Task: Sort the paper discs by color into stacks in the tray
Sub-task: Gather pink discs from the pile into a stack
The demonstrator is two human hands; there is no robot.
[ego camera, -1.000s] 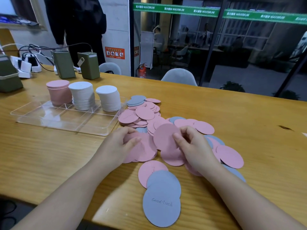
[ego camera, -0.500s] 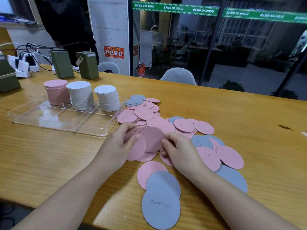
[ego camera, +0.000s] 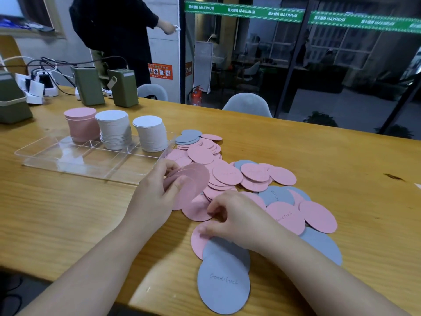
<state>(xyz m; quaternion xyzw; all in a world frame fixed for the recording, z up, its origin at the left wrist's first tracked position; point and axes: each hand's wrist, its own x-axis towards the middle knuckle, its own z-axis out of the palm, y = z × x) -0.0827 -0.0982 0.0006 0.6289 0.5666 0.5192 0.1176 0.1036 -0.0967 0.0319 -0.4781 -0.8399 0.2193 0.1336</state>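
Loose pink and grey-blue paper discs (ego camera: 227,175) lie spread over the wooden table to the right of a clear divided tray (ego camera: 75,166). In the tray's far row stand a pink stack (ego camera: 81,124) and two white stacks (ego camera: 114,130) (ego camera: 150,133). My left hand (ego camera: 155,195) holds a small fan of pink discs (ego camera: 193,181) lifted off the table. My right hand (ego camera: 234,221) rests curled on the pile, its fingertips on a pink disc (ego camera: 198,240) that lies partly under a grey-blue disc (ego camera: 223,286) marked "Good luck".
Two olive-green boxes (ego camera: 123,87) and chargers with cables (ego camera: 43,85) stand behind the tray. A person in dark clothes (ego camera: 118,30) stands beyond the table's far edge. Grey chairs (ego camera: 248,106) sit by a glass wall. The table's near edge runs just below my forearms.
My left hand has raised the gathered pink discs off the table. My right hand has let go of them and dropped nearer, onto the pink disc by the grey-blue one.
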